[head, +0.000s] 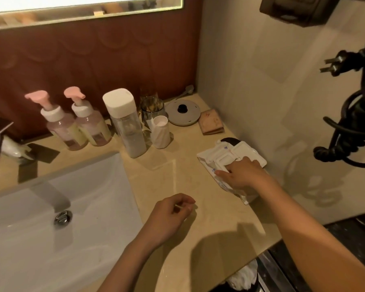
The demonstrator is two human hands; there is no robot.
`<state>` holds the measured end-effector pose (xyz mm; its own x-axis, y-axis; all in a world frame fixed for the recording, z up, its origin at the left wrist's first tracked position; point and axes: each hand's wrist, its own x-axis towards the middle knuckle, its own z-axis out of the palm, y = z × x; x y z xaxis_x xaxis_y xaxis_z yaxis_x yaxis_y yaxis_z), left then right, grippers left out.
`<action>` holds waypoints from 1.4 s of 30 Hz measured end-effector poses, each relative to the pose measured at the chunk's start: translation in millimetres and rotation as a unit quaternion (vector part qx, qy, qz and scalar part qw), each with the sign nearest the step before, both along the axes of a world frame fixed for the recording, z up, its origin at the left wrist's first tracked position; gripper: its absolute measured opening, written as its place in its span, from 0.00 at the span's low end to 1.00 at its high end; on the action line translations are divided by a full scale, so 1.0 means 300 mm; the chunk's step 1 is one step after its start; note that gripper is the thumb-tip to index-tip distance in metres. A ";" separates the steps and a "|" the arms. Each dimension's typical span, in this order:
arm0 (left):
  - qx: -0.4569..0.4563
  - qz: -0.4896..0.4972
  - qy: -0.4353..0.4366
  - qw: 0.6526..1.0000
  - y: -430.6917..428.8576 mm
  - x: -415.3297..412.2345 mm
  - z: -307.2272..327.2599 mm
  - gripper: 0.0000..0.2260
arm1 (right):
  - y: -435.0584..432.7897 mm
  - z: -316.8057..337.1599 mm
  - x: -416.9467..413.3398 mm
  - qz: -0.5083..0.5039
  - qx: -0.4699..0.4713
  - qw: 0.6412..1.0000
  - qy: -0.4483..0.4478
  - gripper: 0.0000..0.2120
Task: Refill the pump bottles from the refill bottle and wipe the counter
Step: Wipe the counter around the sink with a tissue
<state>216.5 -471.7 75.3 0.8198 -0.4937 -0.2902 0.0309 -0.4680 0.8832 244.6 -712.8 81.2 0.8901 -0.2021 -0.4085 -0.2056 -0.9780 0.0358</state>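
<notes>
Left hand point(173, 209), loosely curled, nothing gripped, was held over counter point(209, 228). Right hand point(243, 175) was laid on wipe pack point(213, 157), fingertips point(235, 167) at flipped-open lid point(249, 153); grip on wipe could not be told. Pump bottles point(65, 131), refill bottle point(129, 131) were seen far left of those fingers, nearer left hand.

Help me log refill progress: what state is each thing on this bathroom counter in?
Left pink-headed clear plastic pump bottle: upright, pump on.
Right pink-headed clear plastic pump bottle: upright, pump on.
Tall clear refill bottle with white cap: upright, capped.
White wet-wipe pack: lying flat, flip lid open.
Right hand: on the pack, fingers at its opening; grip unclear.
Left hand: loosely curled, holding nothing.
</notes>
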 end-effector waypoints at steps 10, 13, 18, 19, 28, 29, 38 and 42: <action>-0.010 0.006 -0.001 1.000 0.020 -0.015 -0.008 0.06 | 0.014 -0.003 -0.022 -0.015 0.037 0.999 -0.013 0.27; -0.011 0.004 -0.003 1.000 0.026 -0.020 -0.011 0.06 | -0.011 0.011 -0.024 0.037 -0.011 0.999 0.026 0.28; -0.019 -0.001 0.001 1.000 0.025 -0.025 -0.007 0.07 | -0.012 0.070 -0.008 0.086 -0.051 0.992 0.079 0.26; -0.020 -0.003 0.000 1.000 0.024 -0.026 -0.007 0.07 | -0.007 0.075 -0.009 0.090 -0.055 0.991 0.081 0.26; 0.073 -0.126 -0.136 0.980 -0.097 0.021 0.035 0.18 | 0.038 0.059 -0.026 0.047 0.018 0.990 0.129 0.30; 0.092 -0.152 -0.163 0.970 -0.127 0.031 0.039 0.20 | 0.030 0.044 -0.028 0.039 0.038 0.993 0.108 0.27; 0.161 -0.227 -0.224 0.934 -0.291 0.066 0.010 0.18 | 0.007 -0.007 -0.130 -0.061 0.332 0.934 -0.118 0.11; 0.179 -0.237 -0.250 0.921 -0.306 0.065 -0.007 0.19 | 0.021 -0.060 -0.171 -0.207 0.408 0.851 -0.257 0.08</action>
<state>236.2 -563.6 73.3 0.6120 -0.7768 -0.1487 -0.6213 -0.5885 0.5174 193.2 -706.4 63.1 0.9152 -0.3777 -0.1404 -0.3213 -0.4740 -0.8198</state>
